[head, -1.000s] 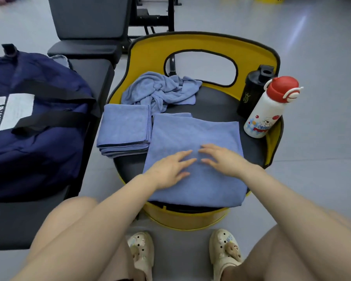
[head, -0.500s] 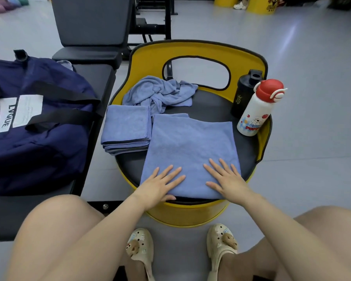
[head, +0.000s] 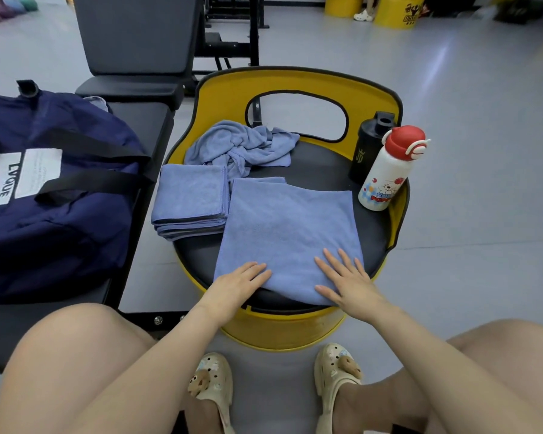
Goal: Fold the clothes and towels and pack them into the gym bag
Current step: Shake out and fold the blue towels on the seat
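Note:
A blue towel (head: 289,233) lies folded flat on the black seat of a yellow barrel stool (head: 298,333). My left hand (head: 235,286) rests flat on its near left corner. With fingers spread, my right hand (head: 345,280) presses its near right corner. A stack of folded blue towels (head: 190,200) sits at the seat's left. Behind it lies a crumpled blue towel (head: 242,145). The navy gym bag (head: 51,195) stands on a black bench to the left, its top hidden from view.
A black shaker bottle (head: 369,145) and a white bottle with a red cap (head: 389,170) stand at the seat's right edge. The stool's yellow backrest (head: 295,86) rises behind. A black weight bench (head: 138,48) stands at the back left. Grey floor lies to the right.
Both hands have slid from the towel's middle toward me and apart, ending at its near corners. The towel lies smoother.

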